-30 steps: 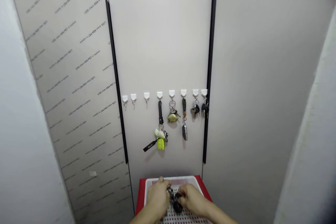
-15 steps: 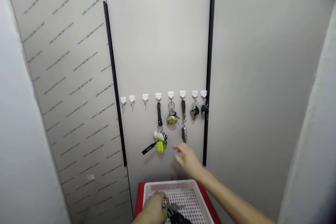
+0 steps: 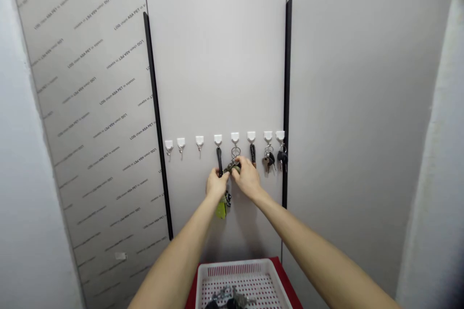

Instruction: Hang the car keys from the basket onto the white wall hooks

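On a white hook (image 3: 235, 137) a bunch of keys (image 3: 234, 168) hangs by its metal ring. My right hand (image 3: 248, 179) closes on this bunch from the right, hiding part of it. From the left, my left hand (image 3: 216, 184) pinches at the same keys. It overlaps the lower end of a black strap (image 3: 219, 160) on the neighbouring hook. Below my left hand shows a bright yellow-green key fob (image 3: 221, 210). Just behind my right fingers hangs a dark braided strap (image 3: 253, 153), its lower part covered.
Several white hooks line the pale panel; further right hang another key bunch (image 3: 268, 160) and black-headed keys (image 3: 282, 157). Below, a white perforated basket (image 3: 235, 268) with several keys (image 3: 232, 298) stands on a red surface (image 3: 286, 280). Black vertical handles (image 3: 289, 58) flank the hooks.
My left hand has left the keys in the basket and risen to the hanging ones. My right hand has moved up and slightly left onto the bunch. The view has shifted slightly.
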Action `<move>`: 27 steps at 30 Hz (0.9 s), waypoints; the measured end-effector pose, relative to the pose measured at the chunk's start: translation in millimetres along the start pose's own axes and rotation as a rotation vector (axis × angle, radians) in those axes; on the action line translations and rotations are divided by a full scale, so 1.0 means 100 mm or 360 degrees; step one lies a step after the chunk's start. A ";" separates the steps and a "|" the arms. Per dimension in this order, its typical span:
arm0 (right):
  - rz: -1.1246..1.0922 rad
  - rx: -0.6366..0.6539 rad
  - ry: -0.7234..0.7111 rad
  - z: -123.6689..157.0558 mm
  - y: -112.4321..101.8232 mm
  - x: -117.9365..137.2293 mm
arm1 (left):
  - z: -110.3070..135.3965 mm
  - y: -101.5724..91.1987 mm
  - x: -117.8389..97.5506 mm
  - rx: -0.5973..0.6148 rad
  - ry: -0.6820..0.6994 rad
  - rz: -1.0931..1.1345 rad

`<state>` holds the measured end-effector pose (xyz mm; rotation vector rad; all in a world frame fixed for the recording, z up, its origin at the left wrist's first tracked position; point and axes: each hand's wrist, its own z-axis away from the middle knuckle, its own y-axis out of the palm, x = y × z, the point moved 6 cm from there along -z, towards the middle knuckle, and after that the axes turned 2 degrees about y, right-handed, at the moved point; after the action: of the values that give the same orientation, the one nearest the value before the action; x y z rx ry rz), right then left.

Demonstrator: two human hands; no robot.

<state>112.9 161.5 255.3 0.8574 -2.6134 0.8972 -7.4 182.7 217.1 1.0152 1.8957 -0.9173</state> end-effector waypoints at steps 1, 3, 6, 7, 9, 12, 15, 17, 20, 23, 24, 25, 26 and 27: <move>-0.0060 -0.0029 -0.0002 -0.01 -0.02 0.00 | -0.01 0.04 0.02 0.0027 -0.0015 -0.0001; -0.0177 -0.0104 0.0000 -0.04 -0.10 -0.01 | -0.02 0.05 0.04 0.0059 -0.0040 0.0093; -0.0337 -0.0220 0.0026 -0.11 -0.23 -0.01 | -0.05 -0.06 -0.11 0.0027 0.0022 0.0379; -0.0386 -0.0257 0.0043 -0.15 -0.28 -0.01 | -0.07 -0.12 -0.20 0.0004 0.0064 0.0443; -0.0478 -0.0317 0.0079 -0.24 -0.36 0.00 | -0.13 -0.23 -0.39 -0.0016 0.0123 0.0487; -0.0578 -0.0355 0.0142 -0.41 -0.48 0.05 | -0.24 -0.37 -0.64 -0.0002 0.0141 0.0388; -0.0626 -0.0342 0.0216 -0.56 -0.57 0.10 | -0.34 -0.50 -0.79 -0.0017 0.0161 0.0192; -0.0621 -0.0302 0.0252 -0.63 -0.61 0.12 | -0.38 -0.57 -0.85 -0.0018 0.0198 0.0041; -0.0565 -0.0212 0.0301 -0.67 -0.63 0.13 | -0.41 -0.59 -0.89 0.0131 0.0226 -0.0193; -0.0577 -0.0222 0.0338 -0.63 -0.65 0.11 | -0.43 -0.60 -0.95 0.0198 0.0244 -0.0304; -0.0596 -0.0241 0.0333 -0.60 -0.66 0.10 | -0.44 -0.61 -0.97 0.0162 0.0238 -0.0299; -0.0618 -0.0255 0.0320 -0.57 -0.67 0.09 | -0.45 -0.62 -0.99 0.0119 0.0224 -0.0276; -0.0640 -0.0259 0.0307 -0.53 -0.67 0.08 | -0.46 -0.63 -1.00 0.0078 0.0201 -0.0246; -0.0663 -0.0246 0.0289 -0.48 -0.68 0.07 | -0.47 -0.63 -1.00 0.0049 0.0176 -0.0213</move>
<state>149.8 145.2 328.3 1.1583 -2.1975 0.6171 -38.7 164.7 339.2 0.9839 2.0680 -0.9873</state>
